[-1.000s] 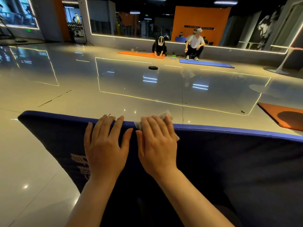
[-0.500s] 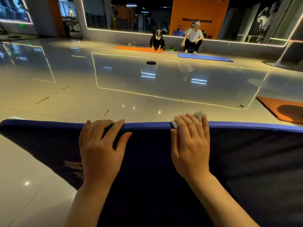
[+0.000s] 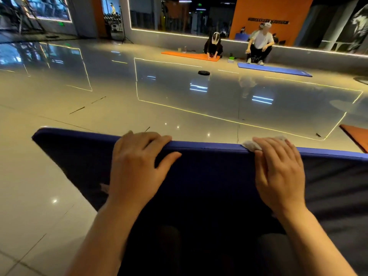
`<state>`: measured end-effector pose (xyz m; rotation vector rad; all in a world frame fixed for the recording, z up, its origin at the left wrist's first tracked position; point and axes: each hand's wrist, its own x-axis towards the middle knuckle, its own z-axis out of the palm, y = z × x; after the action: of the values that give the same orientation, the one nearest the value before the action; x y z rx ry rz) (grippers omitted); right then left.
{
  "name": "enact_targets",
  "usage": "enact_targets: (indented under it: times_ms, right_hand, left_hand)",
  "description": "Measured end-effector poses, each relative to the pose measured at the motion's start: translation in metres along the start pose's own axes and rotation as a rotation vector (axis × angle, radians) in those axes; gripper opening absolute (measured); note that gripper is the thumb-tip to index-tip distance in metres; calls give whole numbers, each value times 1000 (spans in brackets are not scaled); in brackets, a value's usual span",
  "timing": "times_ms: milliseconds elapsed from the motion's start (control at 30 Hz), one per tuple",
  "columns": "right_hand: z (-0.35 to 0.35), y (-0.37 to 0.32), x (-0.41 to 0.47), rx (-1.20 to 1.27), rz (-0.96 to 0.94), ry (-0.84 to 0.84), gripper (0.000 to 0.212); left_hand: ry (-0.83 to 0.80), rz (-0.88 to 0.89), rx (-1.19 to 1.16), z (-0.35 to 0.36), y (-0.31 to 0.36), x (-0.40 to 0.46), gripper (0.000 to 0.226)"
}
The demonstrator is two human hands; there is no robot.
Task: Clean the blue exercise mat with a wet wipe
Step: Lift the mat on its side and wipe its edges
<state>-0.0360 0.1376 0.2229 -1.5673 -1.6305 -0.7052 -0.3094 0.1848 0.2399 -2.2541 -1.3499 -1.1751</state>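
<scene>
The right hand [image 3: 278,172] presses a white wet wipe [image 3: 251,145] against the far edge of the blue mat [image 3: 209,172], fingers [image 3: 272,148] fairly straight over the wipe. The left hand [image 3: 137,164] grips the same edge, fingers curled over it and thumb on the near face. The mat lies on a glossy floor [image 3: 119,108], where two people crouch by an orange mat [image 3: 189,55] and another blue mat [image 3: 274,69].

A person's left hand [image 3: 137,166] gripped the far edge of a blue exercise mat [image 3: 209,176] on a glossy gym floor [image 3: 119,108], while the right hand [image 3: 278,172] pressed a white wet wipe [image 3: 250,145] along that edge. Two people [image 3: 215,44] crouched by mats across the floor.
</scene>
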Motion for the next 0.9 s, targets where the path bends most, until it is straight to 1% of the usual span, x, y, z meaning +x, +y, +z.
enact_targets:
  times_ms: [100, 133, 200, 300, 367, 433, 500, 600, 667, 733, 800, 900]
  right_hand:
    - [4, 13, 5, 15, 42, -24, 38]
    - [8, 13, 7, 19, 58, -22, 38]
    - [18, 10, 8, 22, 96, -2, 38]
    - [32, -3, 5, 24, 206, 57, 40]
    - [39, -20, 10, 31, 251, 72, 40]
    - [44, -43, 17, 69, 217, 58, 39]
    - [48, -76, 23, 129, 117, 23, 38]
    - [52, -122, 20, 189, -42, -100, 39]
    - [51, -134, 16, 164, -116, -171, 38]
    - [41, -125, 14, 90, -192, -230, 39]
    - [28, -100, 11, 33, -218, -255, 42]
    - [7, -44, 6, -62, -106, -208, 45]
  left_hand:
    - [-143, -85, 108, -4, -49, 7, 58]
    - [-177, -109, 135, -7, -64, 8, 59]
    - [-217, -94, 157, -11, -81, 9, 55]
    - [-111, -111, 97, -10, -79, 3, 42]
    - [-52, -145, 68, -10, -75, -3, 40]
    - [-20, -153, 107, -12, -76, -9, 43]
    - [4, -145, 142, -14, -75, -11, 46]
    - [25, -123, 180, -18, -73, -18, 45]
    - [33, -97, 163, -22, -77, -21, 45]
    - [36, -81, 148, -25, -82, -24, 45]
    - [43, -73, 146, -26, -83, -26, 45]
    - [78, -74, 156, -21, -80, -24, 42]
